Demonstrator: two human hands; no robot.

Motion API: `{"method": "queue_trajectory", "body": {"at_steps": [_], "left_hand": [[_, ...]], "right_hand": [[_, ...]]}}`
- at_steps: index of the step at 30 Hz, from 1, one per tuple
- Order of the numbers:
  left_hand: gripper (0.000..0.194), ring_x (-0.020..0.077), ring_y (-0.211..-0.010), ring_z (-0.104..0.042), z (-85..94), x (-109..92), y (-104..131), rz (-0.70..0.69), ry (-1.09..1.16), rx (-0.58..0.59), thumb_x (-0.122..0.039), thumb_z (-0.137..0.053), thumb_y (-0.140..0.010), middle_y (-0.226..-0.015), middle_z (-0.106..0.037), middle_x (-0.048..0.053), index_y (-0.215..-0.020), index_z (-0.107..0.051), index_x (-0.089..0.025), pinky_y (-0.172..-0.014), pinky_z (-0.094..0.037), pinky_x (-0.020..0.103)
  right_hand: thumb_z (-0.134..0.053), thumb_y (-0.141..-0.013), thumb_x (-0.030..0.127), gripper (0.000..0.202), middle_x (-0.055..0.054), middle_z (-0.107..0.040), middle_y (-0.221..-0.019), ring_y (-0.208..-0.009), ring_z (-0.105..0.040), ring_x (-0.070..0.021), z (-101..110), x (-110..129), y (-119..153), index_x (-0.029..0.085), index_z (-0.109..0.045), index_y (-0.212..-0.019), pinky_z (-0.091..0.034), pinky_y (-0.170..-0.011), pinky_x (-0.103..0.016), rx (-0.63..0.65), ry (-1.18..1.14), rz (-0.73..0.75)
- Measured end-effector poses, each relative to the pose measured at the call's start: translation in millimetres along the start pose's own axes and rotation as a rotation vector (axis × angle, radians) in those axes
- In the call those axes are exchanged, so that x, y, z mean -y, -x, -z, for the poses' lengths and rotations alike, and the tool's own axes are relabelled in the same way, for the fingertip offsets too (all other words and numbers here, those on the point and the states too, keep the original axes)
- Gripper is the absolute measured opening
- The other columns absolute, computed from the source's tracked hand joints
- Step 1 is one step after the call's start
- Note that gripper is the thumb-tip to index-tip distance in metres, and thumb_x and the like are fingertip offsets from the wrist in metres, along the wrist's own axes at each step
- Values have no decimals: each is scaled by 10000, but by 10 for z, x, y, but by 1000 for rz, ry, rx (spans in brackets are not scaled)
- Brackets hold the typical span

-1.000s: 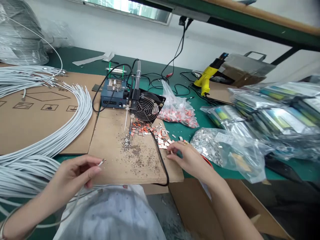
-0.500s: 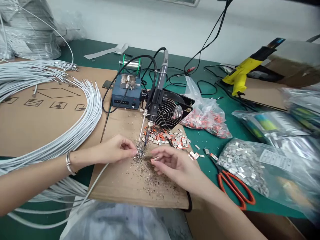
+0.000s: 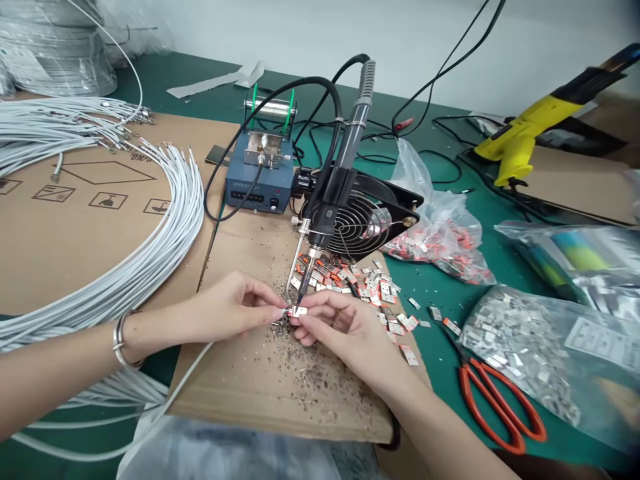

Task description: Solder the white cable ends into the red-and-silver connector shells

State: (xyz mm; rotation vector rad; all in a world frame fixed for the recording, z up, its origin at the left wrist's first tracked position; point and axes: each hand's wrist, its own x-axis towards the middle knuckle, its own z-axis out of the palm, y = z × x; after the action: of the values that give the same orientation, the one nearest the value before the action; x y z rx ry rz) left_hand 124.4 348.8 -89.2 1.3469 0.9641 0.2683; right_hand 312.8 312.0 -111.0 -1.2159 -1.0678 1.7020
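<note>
My left hand pinches a white cable close to its end; the cable trails down toward the lower left. In my right hand, between thumb and fingertips, is a small metal connector with an orange-red part. Cable end and connector meet under the tip of a soldering iron, which is clamped pointing down in a stand. A thin bent feed tube runs beside the iron's tip. Whether the tip touches the connector is hard to tell. Loose connectors lie behind my right hand.
Coiled white cables fill the left side. Behind stand a blue solder feeder and a fan. To the right are orange-handled scissors, a bag of metal pieces, a bag of orange parts and a yellow heat gun.
My right hand has brought the connector left to the cable end, under the iron's tip. The hands, apart before, now meet. The camera view has shifted slightly.
</note>
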Motion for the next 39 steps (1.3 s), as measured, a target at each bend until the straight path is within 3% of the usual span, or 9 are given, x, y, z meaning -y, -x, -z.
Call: {"method": "queue_trajectory", "body": {"at_steps": [26, 39], "left_hand": [[103, 32, -364, -371, -77, -82, 34, 30, 53, -76, -230, -548, -781, -498, -435, -88, -803, -590, -138, -312, -257, 144], [125, 38, -358, -369, -76, -61, 29, 58, -30, -90, -231, -537, -783, -492, -436, -88, -820, -611, -137, -319, -262, 158]], "right_hand": [[-756, -661, 276, 185, -25, -670, -643, -487, -572, -87, 36, 41, 7, 163, -663, -773, -477, -423, -160, 20, 6, 28], [-725, -653, 209, 179, -5, -654, -616, -452, -559, -83, -5, 8, 11, 175, -639, -806, -478, -391, -155, -14, 45, 55]]}}
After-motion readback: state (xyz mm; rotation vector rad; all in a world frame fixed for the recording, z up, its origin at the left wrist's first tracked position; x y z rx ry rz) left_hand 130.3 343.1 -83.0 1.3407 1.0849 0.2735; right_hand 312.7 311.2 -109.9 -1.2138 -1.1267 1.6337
